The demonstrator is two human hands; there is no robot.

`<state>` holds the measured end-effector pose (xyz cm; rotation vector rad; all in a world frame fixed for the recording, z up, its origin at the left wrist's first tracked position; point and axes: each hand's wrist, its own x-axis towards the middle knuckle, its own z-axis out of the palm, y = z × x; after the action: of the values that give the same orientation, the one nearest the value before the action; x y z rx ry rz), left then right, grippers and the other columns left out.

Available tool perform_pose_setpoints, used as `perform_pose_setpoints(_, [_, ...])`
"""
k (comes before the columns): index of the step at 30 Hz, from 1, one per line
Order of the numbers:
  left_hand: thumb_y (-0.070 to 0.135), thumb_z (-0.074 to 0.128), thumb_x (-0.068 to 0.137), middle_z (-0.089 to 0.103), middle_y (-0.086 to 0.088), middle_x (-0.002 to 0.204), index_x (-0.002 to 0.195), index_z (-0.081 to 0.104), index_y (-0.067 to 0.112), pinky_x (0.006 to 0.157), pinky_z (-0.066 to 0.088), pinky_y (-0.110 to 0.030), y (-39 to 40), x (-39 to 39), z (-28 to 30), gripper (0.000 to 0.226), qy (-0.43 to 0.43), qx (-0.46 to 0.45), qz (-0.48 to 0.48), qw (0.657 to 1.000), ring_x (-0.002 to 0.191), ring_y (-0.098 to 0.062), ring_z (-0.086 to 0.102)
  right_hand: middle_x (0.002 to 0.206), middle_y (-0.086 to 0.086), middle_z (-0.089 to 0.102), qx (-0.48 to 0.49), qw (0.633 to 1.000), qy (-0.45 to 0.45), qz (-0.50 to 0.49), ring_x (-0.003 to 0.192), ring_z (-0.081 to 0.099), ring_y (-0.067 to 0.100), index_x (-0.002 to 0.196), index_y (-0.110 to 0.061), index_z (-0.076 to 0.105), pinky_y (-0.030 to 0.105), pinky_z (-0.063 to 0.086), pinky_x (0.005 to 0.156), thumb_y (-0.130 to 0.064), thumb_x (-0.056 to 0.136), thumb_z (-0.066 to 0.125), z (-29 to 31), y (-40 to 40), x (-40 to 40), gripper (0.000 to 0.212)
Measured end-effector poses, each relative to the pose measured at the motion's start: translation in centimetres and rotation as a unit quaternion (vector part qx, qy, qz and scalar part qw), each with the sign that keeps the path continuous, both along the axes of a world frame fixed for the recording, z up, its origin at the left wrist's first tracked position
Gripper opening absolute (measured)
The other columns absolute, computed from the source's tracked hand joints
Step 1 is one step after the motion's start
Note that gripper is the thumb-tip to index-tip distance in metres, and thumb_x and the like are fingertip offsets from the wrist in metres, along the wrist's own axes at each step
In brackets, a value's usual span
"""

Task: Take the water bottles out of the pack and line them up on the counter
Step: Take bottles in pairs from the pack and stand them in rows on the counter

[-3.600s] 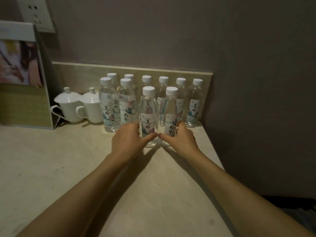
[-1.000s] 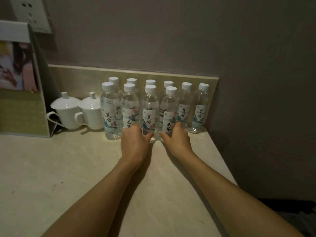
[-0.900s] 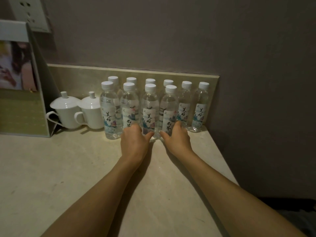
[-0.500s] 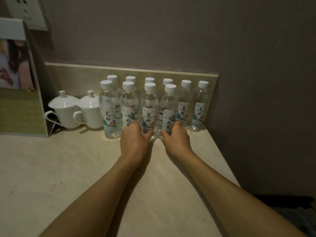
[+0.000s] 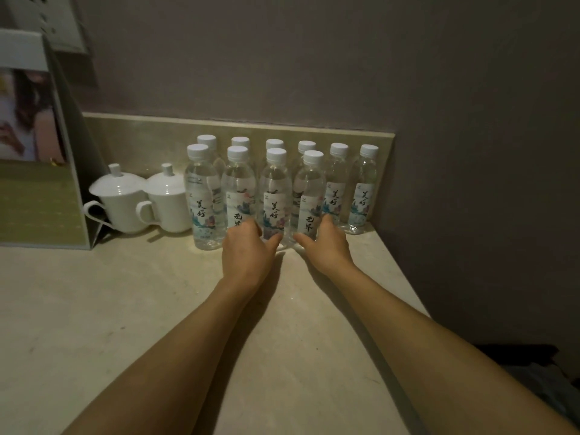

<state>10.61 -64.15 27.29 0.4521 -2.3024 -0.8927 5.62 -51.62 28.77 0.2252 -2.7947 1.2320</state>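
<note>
- Ten water bottles (image 5: 205, 196) are standing upright in two rows at the far right of the tabletop (image 5: 131, 309), against the backsplash.
- The left hand (image 5: 248, 249) is wrapping around the third front bottle (image 5: 274, 196).
- The right hand (image 5: 324, 243) is gripping the fourth front bottle (image 5: 309, 199).
- Two lidded white cups (image 5: 120, 199) are sitting just left of the rows.

Both bare arms reach far out, side by side. The left hand (image 5: 248, 251) and the right hand (image 5: 326, 246) sit close together, thumbs pointing toward each other, fingers curled forward and partly hidden.
</note>
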Motion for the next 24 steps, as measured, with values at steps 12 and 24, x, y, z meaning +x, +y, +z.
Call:
perform_pose_setpoints(12, [0.032, 0.072, 0.087, 0.060, 0.001, 0.081, 0.098, 0.066, 0.009, 0.067, 0.047, -0.029, 0.0, 0.9, 0.5, 0.027, -0.006, 0.023, -0.021, 0.999, 0.080, -0.020, 0.061, 0.134, 0.013, 0.055, 0.009, 1.000, 0.011, -0.001, 0.123, 0.054, 0.032, 0.130, -0.010, 0.042, 0.042, 0.046, 0.098, -0.035, 0.090, 0.067, 0.0, -0.5, 0.0, 0.053])
perform_pose_setpoints(24, [0.036, 0.058, 0.095, 0.072, -0.001, 0.080, 0.093, 0.071, 0.014, 0.078, 0.059, -0.044, 2.3, 2.5, 2.5, 0.026, -0.036, 0.090, -0.076, 0.992, 0.076, -0.020, 0.070, 0.122, 0.008, 0.063, -0.054, 0.998, 0.044, 0.000, 0.111, 0.060, 0.026, 0.127, -0.011, 0.050, 0.045, 0.050, 0.094, -0.038, 0.090, 0.065, 1.5, 1.5, 1.9, 0.049])
